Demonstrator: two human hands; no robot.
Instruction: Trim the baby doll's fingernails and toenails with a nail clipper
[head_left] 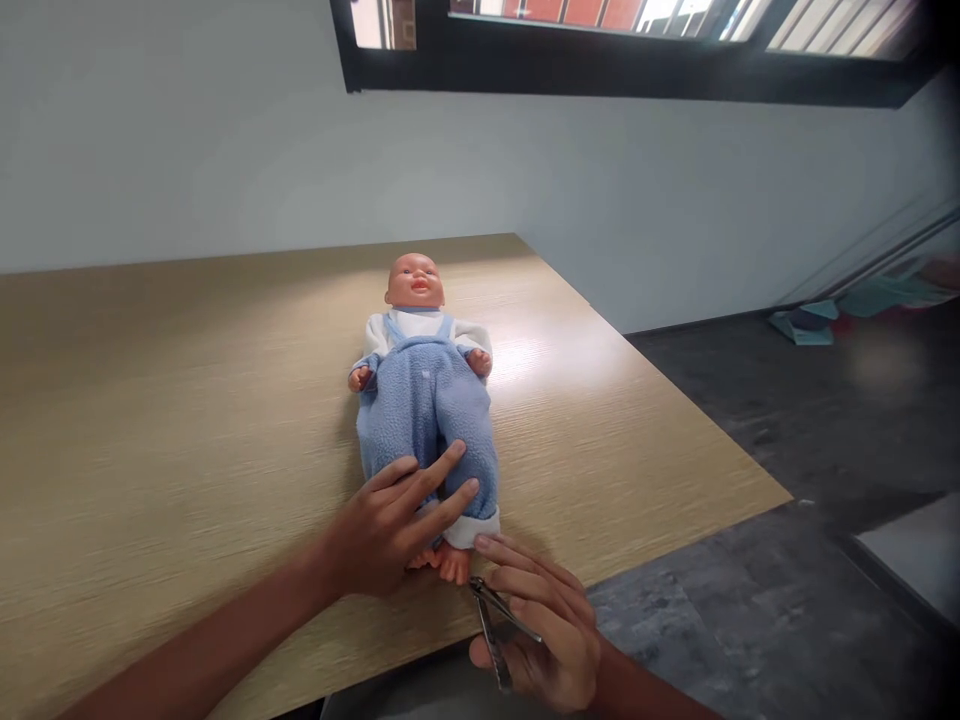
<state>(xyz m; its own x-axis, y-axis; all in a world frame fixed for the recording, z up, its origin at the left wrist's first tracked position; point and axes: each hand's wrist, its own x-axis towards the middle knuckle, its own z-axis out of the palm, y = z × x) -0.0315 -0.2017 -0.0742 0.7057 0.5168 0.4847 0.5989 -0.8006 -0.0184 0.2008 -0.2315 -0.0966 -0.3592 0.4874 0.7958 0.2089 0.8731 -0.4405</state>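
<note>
A baby doll [427, 390] in blue fleece overalls and a white top lies on its back, its head away from me and its bare feet towards me. Across its lower legs rests my left hand [386, 530], open, with the fingers spread on the blue fabric. My right hand [555, 625] is closed around a metal nail clipper [490, 632] whose lever stands apart from its body. The clipper's jaws are beside the toes of the doll's foot [454, 565]; whether they touch, I cannot tell. My right fingertips come near the white trouser cuff [474, 528].
Under the doll is a light wood table [187, 400], its near edge just below the feet and its right edge slanting away. Behind stands a grey wall [225, 150] with a dark window frame [600, 70]. Blue-green items [806, 322] lie on the dark floor at right.
</note>
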